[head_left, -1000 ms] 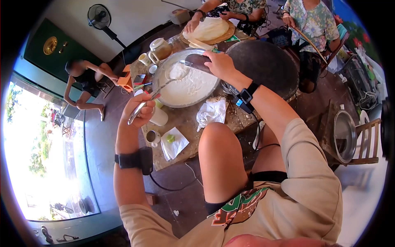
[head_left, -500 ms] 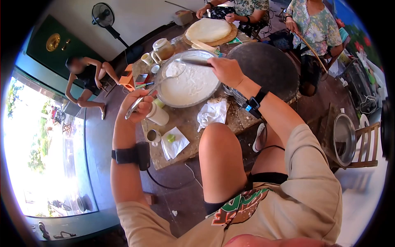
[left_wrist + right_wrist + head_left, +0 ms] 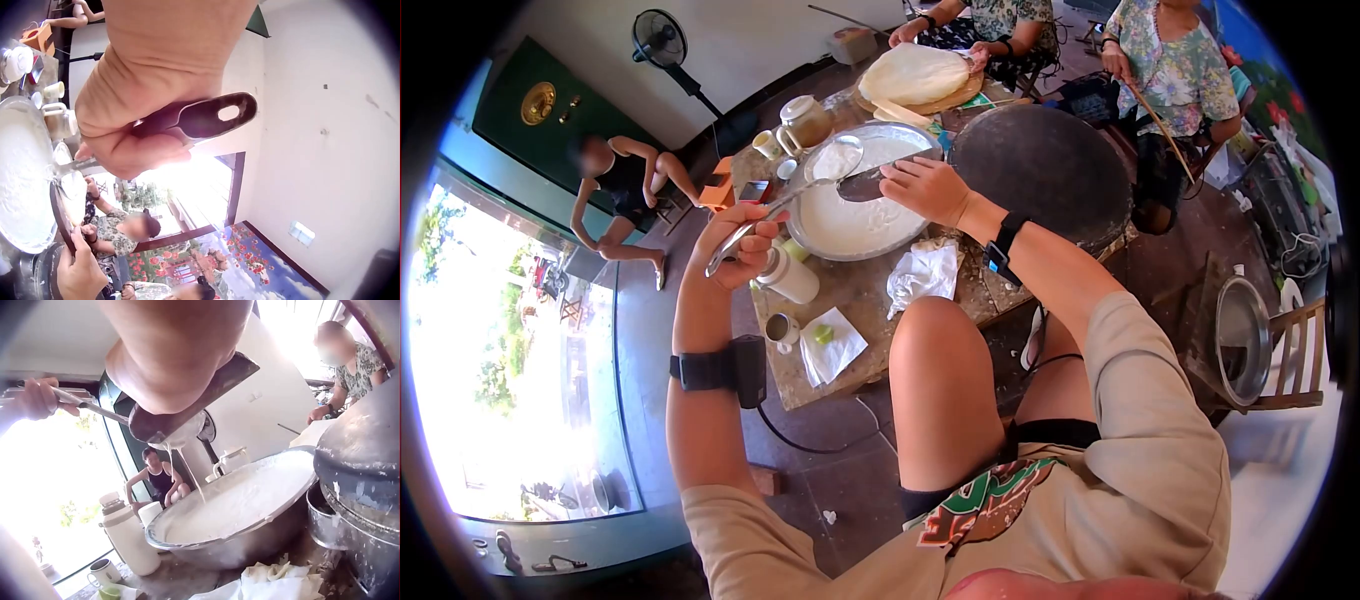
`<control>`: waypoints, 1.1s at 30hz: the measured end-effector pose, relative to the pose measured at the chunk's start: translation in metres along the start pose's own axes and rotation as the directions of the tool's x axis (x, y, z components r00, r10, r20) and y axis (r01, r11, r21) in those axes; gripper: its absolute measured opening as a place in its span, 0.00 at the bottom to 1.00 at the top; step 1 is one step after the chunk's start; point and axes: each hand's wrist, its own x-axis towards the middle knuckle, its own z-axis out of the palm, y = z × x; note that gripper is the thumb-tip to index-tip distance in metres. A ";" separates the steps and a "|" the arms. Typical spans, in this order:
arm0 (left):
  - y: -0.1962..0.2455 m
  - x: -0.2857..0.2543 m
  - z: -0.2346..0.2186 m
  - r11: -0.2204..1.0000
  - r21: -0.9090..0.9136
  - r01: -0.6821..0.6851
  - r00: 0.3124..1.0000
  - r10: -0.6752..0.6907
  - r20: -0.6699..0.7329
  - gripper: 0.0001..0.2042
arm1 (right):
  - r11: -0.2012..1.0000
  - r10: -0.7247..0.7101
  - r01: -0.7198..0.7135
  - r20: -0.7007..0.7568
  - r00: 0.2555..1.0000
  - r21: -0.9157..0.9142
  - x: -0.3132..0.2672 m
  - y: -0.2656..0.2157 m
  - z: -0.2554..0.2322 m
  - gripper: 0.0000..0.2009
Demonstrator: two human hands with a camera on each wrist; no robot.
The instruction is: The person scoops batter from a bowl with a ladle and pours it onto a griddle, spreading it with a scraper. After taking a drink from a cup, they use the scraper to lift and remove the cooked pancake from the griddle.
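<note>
While batter drips into the basin (image 3: 855, 215) at twelve o'clock, our left hand (image 3: 735, 250) clenches the slippery ladle (image 3: 800, 190) by its stiff handle; our right hand (image 3: 925, 190) grips the scraper (image 3: 870, 183).

Your basin (image 3: 870, 215) of batter sits mid-bench (image 3: 860, 295), with the griddle (image 3: 1045, 170) right beside it on your right. The ladle (image 3: 800, 195) in your left hand (image 3: 735, 250) hangs over the basin, meeting the spatula (image 3: 870, 183) in your right hand (image 3: 925, 188). The bottle (image 3: 785, 275) stands just below your left hand, the kettle (image 3: 808, 120) behind the basin.
</note>
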 end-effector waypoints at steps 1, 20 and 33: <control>0.000 -0.001 0.001 1.000 0.007 -0.009 1.000 0.009 -0.009 0.15 | 1.000 0.004 -0.003 0.002 1.000 -0.018 0.001 0.001 0.002 0.06; 0.030 -0.035 -0.022 0.993 0.114 0.031 0.991 -0.045 0.125 0.22 | -0.021 0.825 -0.953 0.544 0.154 0.302 -0.037 0.045 0.034 0.18; -0.034 0.000 -0.037 0.974 0.223 -0.025 0.988 0.059 -0.144 0.09 | -0.257 0.792 -0.753 0.579 0.195 0.605 -0.016 0.084 0.020 0.16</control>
